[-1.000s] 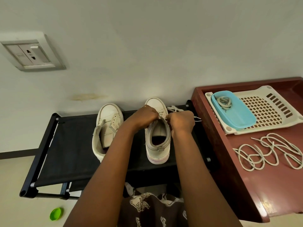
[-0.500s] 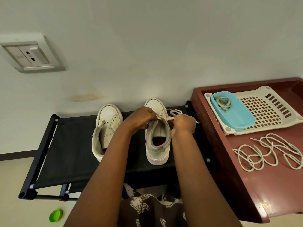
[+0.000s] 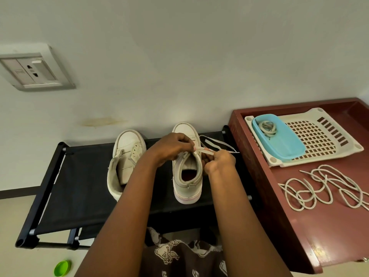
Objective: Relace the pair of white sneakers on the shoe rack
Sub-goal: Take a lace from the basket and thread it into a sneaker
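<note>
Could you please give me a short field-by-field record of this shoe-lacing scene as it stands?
left hand: pinches flat lace over the sneaker
right hand: pinches the same lace
other sneaker: on rack, no lace visible
table: cord laces, basket
tub: in basket, holds a coiled lace
floor: green cap

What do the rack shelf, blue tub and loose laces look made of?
The rack shelf: matte black fabric, probably, stretched flat without shine; the blue tub: smooth moulded plastic, faint sheen; the loose laces: matte woven cord, likely cotton, lying in limp loops.
</note>
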### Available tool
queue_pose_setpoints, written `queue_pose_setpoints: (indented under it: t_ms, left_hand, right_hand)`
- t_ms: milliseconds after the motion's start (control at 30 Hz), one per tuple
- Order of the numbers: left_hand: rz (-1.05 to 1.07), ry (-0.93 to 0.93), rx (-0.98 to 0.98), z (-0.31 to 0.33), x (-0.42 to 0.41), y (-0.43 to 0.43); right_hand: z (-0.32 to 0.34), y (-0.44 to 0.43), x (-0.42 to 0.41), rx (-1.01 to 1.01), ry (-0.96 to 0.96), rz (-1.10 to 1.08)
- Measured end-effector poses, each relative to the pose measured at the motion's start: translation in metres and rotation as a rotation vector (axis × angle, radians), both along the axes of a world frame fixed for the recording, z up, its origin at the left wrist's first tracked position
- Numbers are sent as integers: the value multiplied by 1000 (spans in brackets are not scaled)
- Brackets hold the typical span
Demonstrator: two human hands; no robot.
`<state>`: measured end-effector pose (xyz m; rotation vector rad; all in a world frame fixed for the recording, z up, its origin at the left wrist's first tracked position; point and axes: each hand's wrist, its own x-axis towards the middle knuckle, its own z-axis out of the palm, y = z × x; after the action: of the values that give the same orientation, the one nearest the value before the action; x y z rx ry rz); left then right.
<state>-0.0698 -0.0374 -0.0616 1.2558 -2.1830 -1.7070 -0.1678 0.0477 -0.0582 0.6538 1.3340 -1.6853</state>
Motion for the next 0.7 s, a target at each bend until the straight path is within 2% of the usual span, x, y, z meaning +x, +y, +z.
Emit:
queue_pose_setpoints:
  t_ms: [233,333,400,467,567,633,700]
  left_hand:
    - [-28,-6,22,0,-3,0]
    - [-7,21,75,-2,-1,-3]
    - [-3,36,112,-4,1,-4]
    - [-12,37,131,-5,2,-5]
    - [-18,34,146,-5,2,-5]
    - [-16,34,154,-4,3,-6]
    - [-15,35,156,-3,3,-6]
  right_hand:
    - [12,7,3,-11,-89,-127]
    - [0,12,-10,-23,-212,-190]
    - [-5,18,-26,-1,-217,-184]
    - [-8,23,-42,135,-44,1]
    - [-11,28,-53,523,309,561]
    - [-17,30,-49,758,478,902]
    - [-19,31,-42,922,616,1069]
